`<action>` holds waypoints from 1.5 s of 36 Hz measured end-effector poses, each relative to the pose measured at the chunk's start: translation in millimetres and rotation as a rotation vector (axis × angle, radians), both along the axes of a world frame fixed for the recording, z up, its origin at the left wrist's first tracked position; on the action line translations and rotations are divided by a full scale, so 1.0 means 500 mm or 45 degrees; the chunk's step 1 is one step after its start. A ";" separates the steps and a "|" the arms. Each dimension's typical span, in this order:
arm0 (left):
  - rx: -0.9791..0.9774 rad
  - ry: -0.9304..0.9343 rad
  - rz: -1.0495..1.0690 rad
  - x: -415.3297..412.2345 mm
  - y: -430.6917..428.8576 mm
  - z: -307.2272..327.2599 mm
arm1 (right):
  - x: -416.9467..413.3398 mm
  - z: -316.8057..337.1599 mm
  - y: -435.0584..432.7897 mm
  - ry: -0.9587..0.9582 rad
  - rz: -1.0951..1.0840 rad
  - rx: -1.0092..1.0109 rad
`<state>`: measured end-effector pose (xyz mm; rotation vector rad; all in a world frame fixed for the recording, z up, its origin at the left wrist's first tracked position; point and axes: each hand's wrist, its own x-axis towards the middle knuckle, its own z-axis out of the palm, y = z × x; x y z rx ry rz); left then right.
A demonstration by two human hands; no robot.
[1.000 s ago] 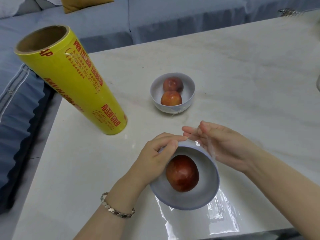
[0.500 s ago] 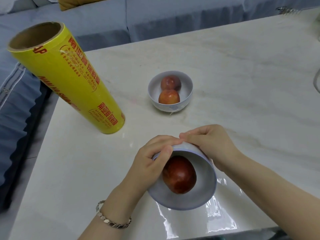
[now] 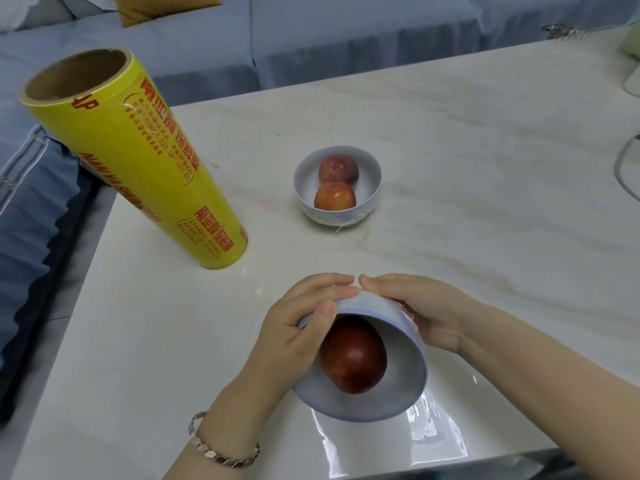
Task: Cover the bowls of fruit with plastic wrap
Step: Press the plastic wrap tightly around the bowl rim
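Observation:
A pale blue bowl (image 3: 384, 393) with one dark red fruit (image 3: 353, 358) sits near the table's front edge, tipped so its opening faces me. My left hand (image 3: 298, 337) grips its left rim, thumb over the edge. My right hand (image 3: 422, 306) wraps the far right outside. My fingertips almost meet over the bowl's back. Clear plastic wrap (image 3: 436, 438) lies under and in front of the bowl; thin film shows at the bowl's right side. A second white bowl (image 3: 370, 202) with two red fruits stands upright further back, with film at its base. The yellow wrap roll (image 3: 138, 164) stands on end at the left.
The white marble table (image 3: 485, 202) ends close to the front and at the left. A blue sofa (image 3: 311, 39) runs behind it, with a blue cushion (image 3: 31, 216) beside the left edge. A glass rim (image 3: 627, 171) and pale objects sit at the far right edge.
My right hand has moved from holding film above the rim to pressing on the bowl's far outside. The bowl is tipped further toward me. My left hand keeps its grip.

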<state>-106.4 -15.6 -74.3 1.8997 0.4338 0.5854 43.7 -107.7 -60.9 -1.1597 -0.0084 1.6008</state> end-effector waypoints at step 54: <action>-0.641 0.159 0.541 0.003 -0.029 -0.003 | -0.013 0.001 -0.108 -0.984 -0.112 0.070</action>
